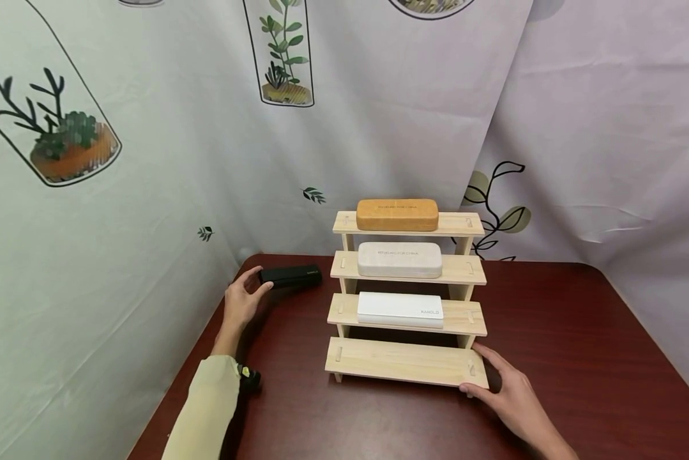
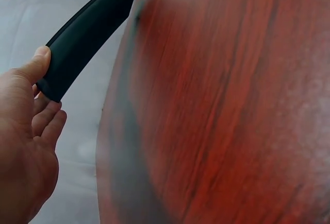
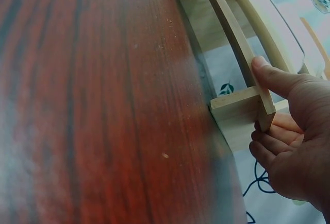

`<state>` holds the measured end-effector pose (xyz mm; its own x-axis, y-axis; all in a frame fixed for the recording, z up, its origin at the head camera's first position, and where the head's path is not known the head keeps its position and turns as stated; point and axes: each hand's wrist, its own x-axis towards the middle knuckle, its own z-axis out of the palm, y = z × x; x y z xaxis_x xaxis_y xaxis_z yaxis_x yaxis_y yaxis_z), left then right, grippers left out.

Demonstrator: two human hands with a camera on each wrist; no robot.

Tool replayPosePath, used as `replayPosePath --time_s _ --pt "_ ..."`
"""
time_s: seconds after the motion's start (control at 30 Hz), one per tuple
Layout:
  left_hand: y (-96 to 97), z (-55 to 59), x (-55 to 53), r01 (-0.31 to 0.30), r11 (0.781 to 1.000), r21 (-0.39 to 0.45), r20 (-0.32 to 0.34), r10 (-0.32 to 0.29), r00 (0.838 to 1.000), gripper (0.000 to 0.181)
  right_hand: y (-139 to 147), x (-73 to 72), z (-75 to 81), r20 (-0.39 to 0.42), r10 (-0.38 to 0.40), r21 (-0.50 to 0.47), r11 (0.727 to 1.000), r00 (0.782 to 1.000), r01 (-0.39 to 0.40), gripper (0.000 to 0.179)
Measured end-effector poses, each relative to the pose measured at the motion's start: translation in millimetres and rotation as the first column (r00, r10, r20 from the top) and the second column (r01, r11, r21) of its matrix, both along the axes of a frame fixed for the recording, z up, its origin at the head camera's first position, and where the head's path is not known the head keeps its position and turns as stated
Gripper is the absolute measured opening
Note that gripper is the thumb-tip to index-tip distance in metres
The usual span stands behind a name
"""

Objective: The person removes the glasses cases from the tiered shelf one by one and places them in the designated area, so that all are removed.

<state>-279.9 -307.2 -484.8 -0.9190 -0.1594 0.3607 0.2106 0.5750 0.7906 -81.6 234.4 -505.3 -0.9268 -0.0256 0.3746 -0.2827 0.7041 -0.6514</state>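
My left hand [image 1: 242, 305] pinches one end of a black glasses case [image 1: 295, 276] at the back left of the table. In the left wrist view the thumb lies on top of the case [image 2: 87, 41], with fingers beneath. At the right, my right hand [image 1: 512, 397] grips the end of the lowest shelf of a stepped wooden stand [image 1: 401, 361]. The right wrist view shows its thumb on the shelf edge and fingers under the board. On the upper shelves lie a tan-orange case [image 1: 398, 215], a pale grey-white case [image 1: 400, 260] and a white case [image 1: 400, 309]; the lowest shelf is bare.
The dark red-brown table [image 1: 557, 332] reaches back to a pale curtain [image 1: 413, 115] printed with plants in jars. A black strap device [image 1: 251, 379] sits at the left wrist by a light yellow sleeve [image 1: 203, 409].
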Motion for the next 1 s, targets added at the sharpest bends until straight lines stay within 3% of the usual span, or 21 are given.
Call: replayPosePath --time_s 0.27,0.53,1.0 --pt "-5.6 -0.1 -13.6 0.049 0.999 -0.018 0.080 -0.047 0.996 0.059 0.2 -1.1 -0.5 0.013 0.003 0.005 1.000 1.000 -0.003 0.077" --pt "-12.3 1.2 -24.7 0.145 0.987 0.063 0.151 -0.153 0.977 0.061 0.6 -1.7 -1.3 0.013 0.004 0.003 1.000 1.000 -0.004 0.077" --pt "-11.7 -9.2 -34.5 0.129 0.988 0.088 0.215 -0.145 0.966 0.062 -0.2 -1.1 -0.4 -0.005 0.001 -0.002 1.000 1.000 -0.001 0.076"
